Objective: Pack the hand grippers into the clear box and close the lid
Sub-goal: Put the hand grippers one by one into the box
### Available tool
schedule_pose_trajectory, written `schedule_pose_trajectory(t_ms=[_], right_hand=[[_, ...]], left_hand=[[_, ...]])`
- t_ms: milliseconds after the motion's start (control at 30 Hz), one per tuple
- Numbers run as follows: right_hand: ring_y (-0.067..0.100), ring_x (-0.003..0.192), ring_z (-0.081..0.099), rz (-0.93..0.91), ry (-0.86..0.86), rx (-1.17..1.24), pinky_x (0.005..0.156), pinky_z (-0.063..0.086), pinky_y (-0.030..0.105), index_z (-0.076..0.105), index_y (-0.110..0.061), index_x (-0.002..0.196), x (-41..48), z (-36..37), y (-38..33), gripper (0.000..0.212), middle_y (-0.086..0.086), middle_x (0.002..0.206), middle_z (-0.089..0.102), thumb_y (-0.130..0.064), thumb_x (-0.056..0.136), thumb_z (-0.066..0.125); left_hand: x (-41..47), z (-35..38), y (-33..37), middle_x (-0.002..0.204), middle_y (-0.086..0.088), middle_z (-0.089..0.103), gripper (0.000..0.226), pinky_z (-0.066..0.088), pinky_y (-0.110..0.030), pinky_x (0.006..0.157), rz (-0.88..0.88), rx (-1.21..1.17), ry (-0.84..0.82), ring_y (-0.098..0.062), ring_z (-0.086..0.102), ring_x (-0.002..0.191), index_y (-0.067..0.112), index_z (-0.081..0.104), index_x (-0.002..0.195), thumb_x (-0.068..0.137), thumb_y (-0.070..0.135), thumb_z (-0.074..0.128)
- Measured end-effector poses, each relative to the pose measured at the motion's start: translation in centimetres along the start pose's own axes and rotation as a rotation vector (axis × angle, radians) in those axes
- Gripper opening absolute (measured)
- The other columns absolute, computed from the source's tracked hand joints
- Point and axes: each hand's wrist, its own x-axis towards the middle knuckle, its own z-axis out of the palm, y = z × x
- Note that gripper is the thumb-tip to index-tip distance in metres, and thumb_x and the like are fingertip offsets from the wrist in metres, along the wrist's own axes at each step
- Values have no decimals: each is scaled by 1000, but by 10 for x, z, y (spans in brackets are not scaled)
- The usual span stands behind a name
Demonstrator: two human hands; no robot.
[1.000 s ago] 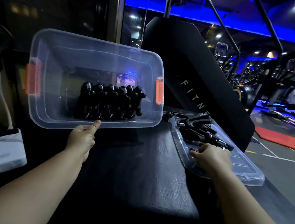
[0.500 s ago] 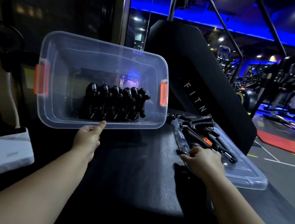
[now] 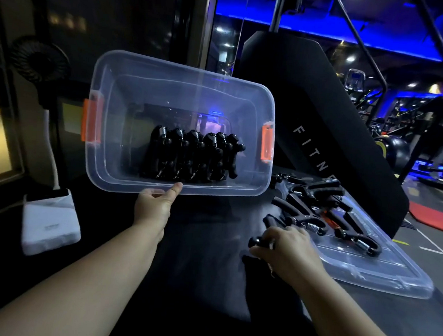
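Note:
The clear box (image 3: 118, 122) with orange latches is tipped up toward me on the black treadmill belt. My left hand (image 3: 156, 205) grips its lower rim. Several black hand grippers (image 3: 192, 156) stand in a row inside it. To the right, the clear lid (image 3: 381, 273) lies flat with several loose hand grippers (image 3: 315, 204) on it. At the lid's left edge my right hand (image 3: 288, 250) holds one black hand gripper (image 3: 259, 242) lifted off the lid, its knobbed end sticking out to the left.
The treadmill's black console housing (image 3: 311, 122) rises behind the box and lid. A white device (image 3: 50, 220) and a small black fan (image 3: 39, 60) stand at the left. The belt (image 3: 201, 272) stretches between my arms. Gym machines fill the right background.
My right hand has closed on one hand gripper and drawn it left and toward me off the lid. The box stays tipped in my left hand.

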Motion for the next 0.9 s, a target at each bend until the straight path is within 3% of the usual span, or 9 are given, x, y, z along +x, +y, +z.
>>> schedule_pose_trajectory(t_ms=[167,333,467,567,667,900], right_hand=[[19,115,35,-166,-33,21,85,37,28,65,-34,104,1,7,-19,37,-4,100,47,-58,77,68],[13,114,35,-297,-121,64,85,34,26,65,-40,104,12,8,-23,40,-8,107,49,-60,71,72],[6,101,39,-355,-141,93,79,34,23,68,-37,99,24,3,-19,41,-17,94,49,-63,68,72],[8,93,53,-279,-43,237,78,43,25,67,-35,91,35,3,-15,38,-11,94,57,-67,70,66],[9,102,53,-142,48,326,85,43,26,63,-34,104,41,16,-10,41,-9,105,53,-65,76,62],[14,116,49,-54,-9,356,90,40,27,55,-35,123,39,32,-2,55,-4,120,50,-66,78,60]], left_hand=[[1,-1,-1,86,-1,58,43,48,-35,78,-2,42,16,-15,49,71,19,51,86,71,49,78],[0,-2,-1,81,-2,57,44,48,-36,77,1,58,18,-17,49,71,16,51,87,72,49,77],[-5,-1,3,77,-4,56,49,43,-27,66,30,74,51,-18,53,70,9,54,93,73,48,77],[-10,-1,7,77,-2,56,48,37,-23,56,43,113,96,-13,51,66,8,52,91,74,45,77],[-12,1,8,71,1,51,48,36,-22,53,66,154,130,-13,48,60,8,50,88,74,45,77],[-14,0,9,70,2,50,51,38,-22,52,82,171,168,-12,47,58,8,47,90,72,44,80]])
